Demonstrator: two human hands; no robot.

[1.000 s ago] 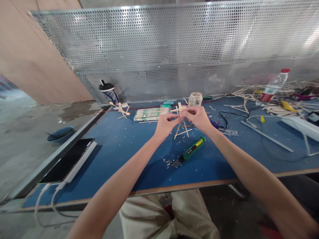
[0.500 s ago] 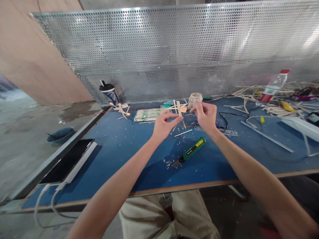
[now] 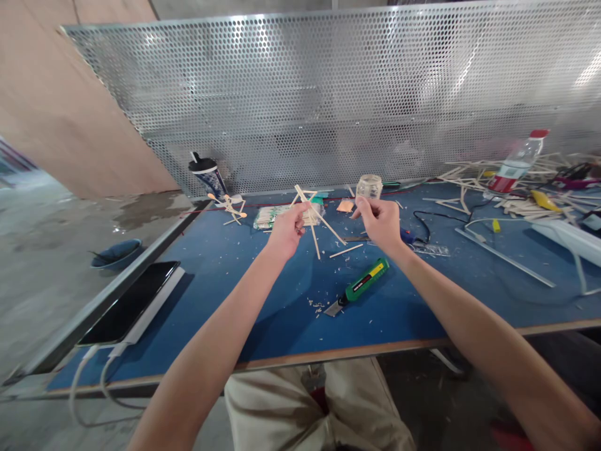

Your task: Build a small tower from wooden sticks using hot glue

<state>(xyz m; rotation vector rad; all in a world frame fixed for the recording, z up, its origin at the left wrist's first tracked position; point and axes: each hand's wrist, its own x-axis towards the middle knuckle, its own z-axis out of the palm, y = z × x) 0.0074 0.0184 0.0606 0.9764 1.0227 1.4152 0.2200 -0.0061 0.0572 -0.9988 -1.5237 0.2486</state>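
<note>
Above the blue tabletop [image 3: 225, 275], my half-curled left hand [image 3: 285, 232] touches the stick frame [image 3: 315, 238], grip unclear; gentle fingertips suit it. My right hand [image 3: 382, 222] is nearly closed, contents unclear.

Head-worn view, forward and down

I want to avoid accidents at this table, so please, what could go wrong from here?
The knife lies between the forearms with its blade out, so an arm or finger might be cut. The thin stick frame, at the fingers of the left grip, could slip or come apart. The right grip is close to the jar and might knock it.
</note>
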